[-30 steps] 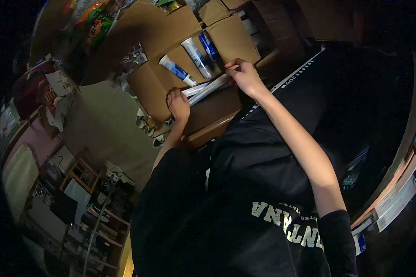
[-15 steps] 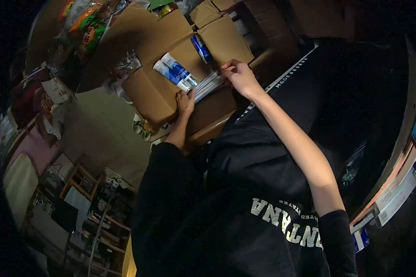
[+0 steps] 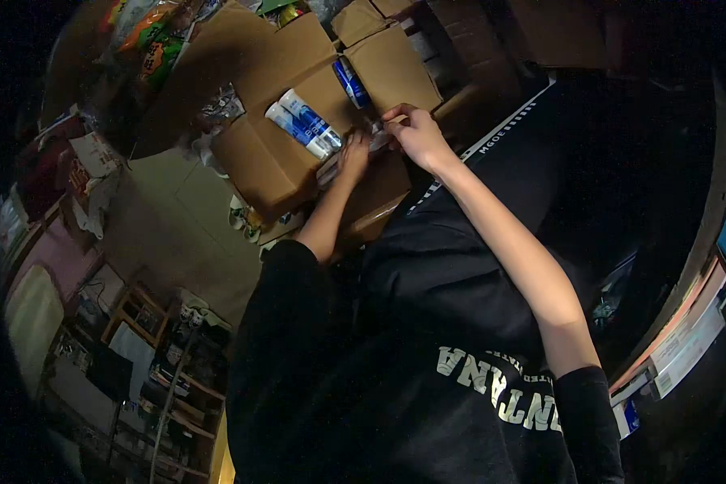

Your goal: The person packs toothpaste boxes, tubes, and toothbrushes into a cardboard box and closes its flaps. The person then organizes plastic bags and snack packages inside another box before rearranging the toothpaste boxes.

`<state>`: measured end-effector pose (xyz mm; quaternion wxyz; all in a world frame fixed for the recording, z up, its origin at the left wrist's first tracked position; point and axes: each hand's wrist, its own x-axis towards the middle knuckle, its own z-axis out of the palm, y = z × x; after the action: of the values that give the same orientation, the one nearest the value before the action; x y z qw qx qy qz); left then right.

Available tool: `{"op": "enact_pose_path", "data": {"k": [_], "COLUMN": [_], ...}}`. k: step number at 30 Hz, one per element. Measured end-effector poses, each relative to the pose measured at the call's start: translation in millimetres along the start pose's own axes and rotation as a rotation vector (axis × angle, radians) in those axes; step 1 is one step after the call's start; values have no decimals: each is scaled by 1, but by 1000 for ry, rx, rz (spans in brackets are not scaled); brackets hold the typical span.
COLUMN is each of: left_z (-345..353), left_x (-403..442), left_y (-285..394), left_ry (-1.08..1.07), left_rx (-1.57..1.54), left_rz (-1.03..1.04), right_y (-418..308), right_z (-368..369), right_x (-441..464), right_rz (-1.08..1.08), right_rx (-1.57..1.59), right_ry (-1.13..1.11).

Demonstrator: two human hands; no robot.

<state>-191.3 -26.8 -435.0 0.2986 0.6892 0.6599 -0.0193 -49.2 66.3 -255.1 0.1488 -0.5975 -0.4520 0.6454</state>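
An open cardboard box [image 3: 254, 165] holds two white-and-blue tubes [image 3: 302, 125] lying side by side, with a darker blue tube [image 3: 351, 83] further right. My left hand [image 3: 353, 159] is closed over a pale, shiny clear plastic bag [image 3: 377, 139] at the box's near side, fingers towards its middle. My right hand [image 3: 415, 133] pinches the right end of that plastic, thumb and index finger together. Part of the bag is hidden beneath my left hand, and I cannot make out whether anything is inside it.
Colourful snack packets [image 3: 161, 52] lie beyond the box at the upper left. Black fabric with white lettering [image 3: 504, 129] lies to the right. A wooden rack [image 3: 177, 387] with assorted items stands at the lower left, and stacked flat boxes [image 3: 690, 347] are at the right edge.
My left hand has slid right and up along the plastic towards my right hand, and the stretch between them is shorter and crumpled. My right hand has hardly moved.
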Motion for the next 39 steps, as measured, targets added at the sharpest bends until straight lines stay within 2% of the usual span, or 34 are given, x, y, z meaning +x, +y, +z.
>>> {"op": "enact_pose_path", "data": {"k": [7, 9, 11, 12, 14, 15, 16, 18, 21, 25, 27, 31, 32, 36, 39], "left_z": [-18, -28, -53, -55, -60, -47, -37, -30, -32, -39, -38, -37, -38, -35, -42], "left_x": [-8, -12, -16, -15, -4, 6, 16, 30, 35, 38, 40, 47, 47, 52, 48], "left_y": [-4, 2, 20, 20, 11, -9, -29, -55, -64, -54, -49, -33, -25, -15, -9], "left_ry": [-86, 165, 430, 655, 916, 949, 952, 558, 459, 454, 452, 529, 547, 590, 511], "left_rx": [-38, 52, -89, -131, -302, -229, -227, -421, -323, -363, -419, -417, -559, -477, -449], "left_rz": [127, 256, -118, -360, -733, -889, -894, -1129, -1058, -954, -793, -645, -681, -653, -669], "right_y": [-3, -1, 1, -2, -6, -5, -4, -3, 0, 0, 0, -4, -6, -7, -8], "right_z": [0, 1, 0, 0, 0, 1, 1, 2, 1, 3, 4, 3, 3, 3, 3], "right_x": [0, 1, 2, 1, -2, -2, -2, 0, 0, 3, 1, 0, -1, -1, -1], "right_rz": [9, 3, -2, 2, 7, 9, 35, 60, 47, 10, -2, 34, 47, 25, 21], "right_rx": [36, 20, 34, 36, 29, 28, 72, 116, 89, 95, 91, 101, 99, 90, 93], "right_ry": [-4, 0, -29, -24, -3, -8, -15, -17, 5, 5, -1, -9, -11, -26, -36]}}
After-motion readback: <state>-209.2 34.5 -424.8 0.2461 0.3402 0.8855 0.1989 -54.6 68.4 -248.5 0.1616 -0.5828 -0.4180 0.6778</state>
